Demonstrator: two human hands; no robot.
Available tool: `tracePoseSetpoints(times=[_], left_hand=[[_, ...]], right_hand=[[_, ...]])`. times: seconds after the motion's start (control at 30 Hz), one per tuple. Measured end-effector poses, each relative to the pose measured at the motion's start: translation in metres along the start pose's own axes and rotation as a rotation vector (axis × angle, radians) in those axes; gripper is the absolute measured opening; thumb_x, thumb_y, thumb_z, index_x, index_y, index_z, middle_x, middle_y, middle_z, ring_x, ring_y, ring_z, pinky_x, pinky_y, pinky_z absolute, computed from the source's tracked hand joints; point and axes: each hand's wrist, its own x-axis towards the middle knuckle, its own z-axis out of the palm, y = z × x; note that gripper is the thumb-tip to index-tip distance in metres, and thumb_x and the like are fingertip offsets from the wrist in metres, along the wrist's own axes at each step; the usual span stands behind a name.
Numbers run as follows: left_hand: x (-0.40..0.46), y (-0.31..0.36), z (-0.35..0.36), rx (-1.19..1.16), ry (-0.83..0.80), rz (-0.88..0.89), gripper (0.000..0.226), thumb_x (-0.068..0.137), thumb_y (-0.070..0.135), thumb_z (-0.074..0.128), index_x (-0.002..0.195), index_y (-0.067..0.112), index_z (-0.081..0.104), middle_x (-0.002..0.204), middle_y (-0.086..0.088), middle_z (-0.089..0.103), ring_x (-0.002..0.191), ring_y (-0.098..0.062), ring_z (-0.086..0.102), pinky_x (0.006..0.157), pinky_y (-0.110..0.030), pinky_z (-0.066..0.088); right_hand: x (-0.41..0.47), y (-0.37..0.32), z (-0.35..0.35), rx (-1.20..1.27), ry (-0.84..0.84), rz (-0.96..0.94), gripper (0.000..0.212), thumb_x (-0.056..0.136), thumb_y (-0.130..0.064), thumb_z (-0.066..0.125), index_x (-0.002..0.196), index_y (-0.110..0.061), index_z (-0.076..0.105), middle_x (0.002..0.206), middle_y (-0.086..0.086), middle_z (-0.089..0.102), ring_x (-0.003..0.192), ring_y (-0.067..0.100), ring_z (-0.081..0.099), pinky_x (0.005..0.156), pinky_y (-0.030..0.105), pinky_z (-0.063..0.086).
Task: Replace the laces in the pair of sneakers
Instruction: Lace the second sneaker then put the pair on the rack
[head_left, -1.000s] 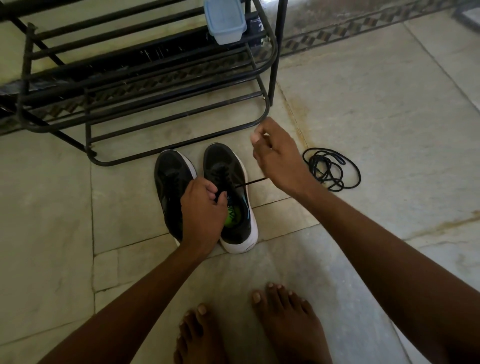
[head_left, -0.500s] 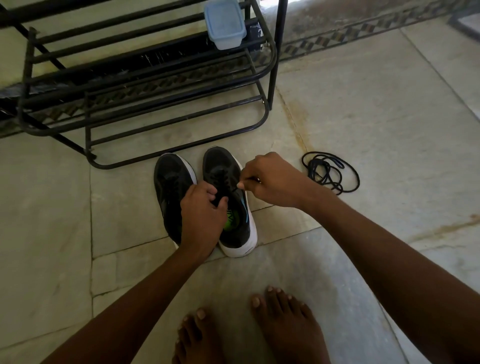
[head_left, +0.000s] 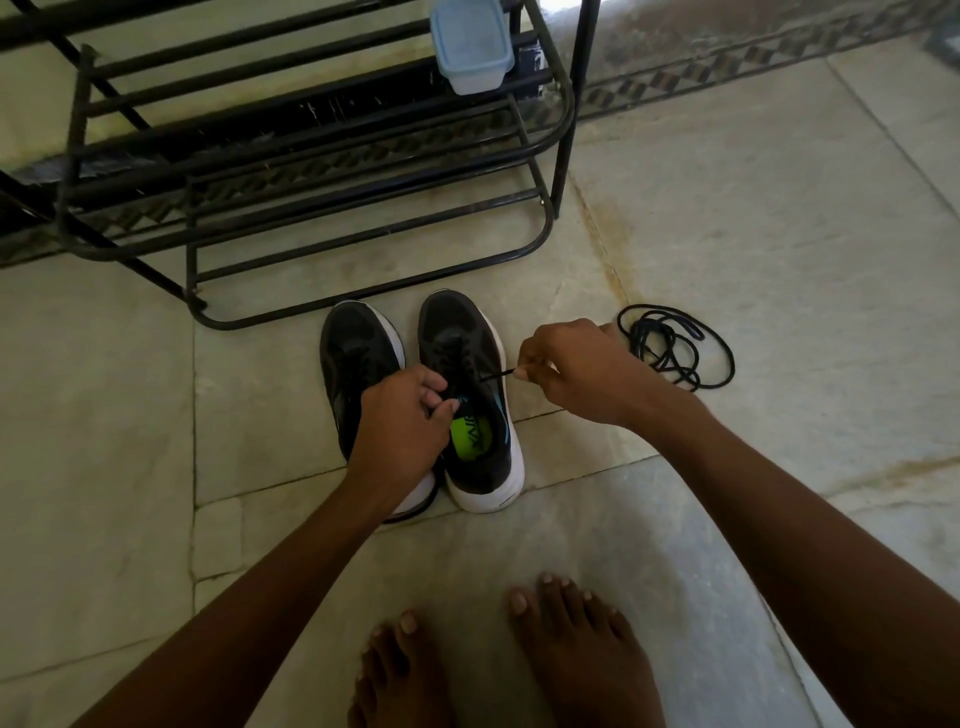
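Head view shows the left hand (head_left: 402, 421) gripping the tongue area of the right-side sneaker (head_left: 470, 400) to steady it, while the right hand (head_left: 569, 371) pinches the lace (head_left: 496, 375) and draws it sideways, apparently freeing it, with a loose lace coil (head_left: 675, 345) lying nearby for use
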Motion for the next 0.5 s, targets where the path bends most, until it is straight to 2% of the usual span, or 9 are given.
tracePoseSetpoints(times=[0.07,0.13,0.2,0.27,0.33,0.4,0.5], left_hand=[[0.002,-0.001,-0.005,0.021,-0.052,0.005,0.017,0.091,0.011,0.075,0.107,0.008,0.071,0.073,0.008,0.063,0.064,0.000,0.058,0.061,-0.004,0.045],[0.004,-0.002,-0.011,0.044,-0.082,0.018,0.015,0.090,0.010,0.074,0.105,0.008,0.072,0.071,0.011,0.063,0.063,0.001,0.059,0.064,-0.005,0.049],[0.005,-0.001,-0.018,0.048,-0.094,0.018,0.014,0.089,0.009,0.075,0.102,0.012,0.072,0.069,0.010,0.065,0.062,0.002,0.062,0.065,-0.007,0.049],[0.005,0.001,-0.027,0.006,-0.103,0.001,0.016,0.089,0.010,0.075,0.102,0.016,0.070,0.068,0.008,0.068,0.065,0.003,0.065,0.064,-0.007,0.045],[0.004,0.005,-0.038,-0.086,-0.140,-0.029,0.014,0.091,0.010,0.073,0.102,0.017,0.070,0.065,0.003,0.071,0.062,-0.001,0.069,0.064,-0.013,0.047],[0.002,0.011,-0.051,-0.213,-0.196,-0.049,0.010,0.093,0.009,0.071,0.101,0.014,0.073,0.066,-0.001,0.073,0.057,-0.010,0.069,0.059,-0.017,0.049],[-0.001,0.019,-0.073,-0.374,-0.263,-0.011,0.010,0.097,0.013,0.067,0.101,0.013,0.076,0.077,-0.005,0.076,0.059,-0.019,0.068,0.053,-0.020,0.048]], right_hand=[[-0.001,-0.001,0.000,-0.006,0.020,0.006,0.023,0.104,-0.034,0.052,0.105,-0.021,0.070,0.094,0.000,0.068,0.094,0.022,0.059,0.094,0.047,0.035],[-0.002,0.000,0.000,-0.004,0.019,0.005,0.022,0.103,-0.035,0.052,0.105,-0.023,0.070,0.091,-0.001,0.069,0.092,0.022,0.061,0.095,0.045,0.035],[-0.002,0.001,0.001,0.020,0.008,-0.019,0.020,0.102,-0.034,0.055,0.105,-0.025,0.072,0.086,-0.004,0.070,0.087,0.021,0.063,0.097,0.047,0.042],[-0.004,0.001,0.000,0.083,0.007,-0.065,0.019,0.100,-0.026,0.059,0.110,-0.022,0.075,0.081,-0.009,0.068,0.079,0.018,0.066,0.086,0.045,0.055],[-0.007,-0.003,-0.004,0.229,0.009,-0.085,0.021,0.100,-0.015,0.060,0.116,-0.017,0.073,0.080,-0.010,0.070,0.069,0.009,0.067,0.076,0.032,0.059],[-0.012,-0.009,-0.010,0.443,-0.023,-0.083,0.019,0.101,-0.009,0.058,0.114,-0.014,0.070,0.075,-0.002,0.074,0.060,0.003,0.065,0.062,0.019,0.054],[-0.018,-0.019,-0.020,0.749,-0.091,-0.117,0.016,0.102,-0.003,0.055,0.105,-0.002,0.071,0.075,0.011,0.073,0.059,0.009,0.064,0.059,0.023,0.052]])
